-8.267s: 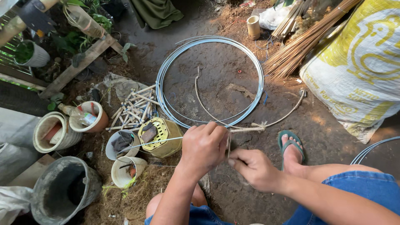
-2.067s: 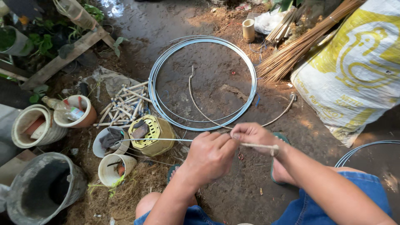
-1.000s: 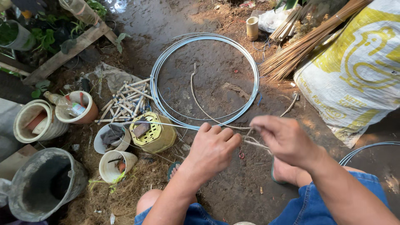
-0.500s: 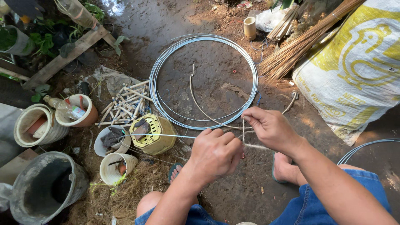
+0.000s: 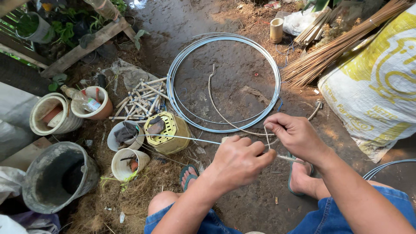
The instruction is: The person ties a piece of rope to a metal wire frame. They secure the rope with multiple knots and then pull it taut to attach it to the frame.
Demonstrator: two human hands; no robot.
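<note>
Damp earth floor [image 5: 225, 17] lies under us, a wire coil [image 5: 224, 82] on it. Our left hand [image 5: 238, 162] fists a thin stick [image 5: 182, 138]; our right hand [image 5: 294, 134] pinches a strand [image 5: 267, 138] looped around it. We seem mid-binding; next comes pulling it snug.

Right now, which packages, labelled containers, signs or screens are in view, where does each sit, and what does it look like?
Large woven plastic sack: at the right edge on the dirt ground, bulging, white with yellow printed shapes.
Small clear plastic bottle: at the left, lying tilted across a round terracotta-coloured pot, with a colourful label band.
No signs or screens are visible.
</note>
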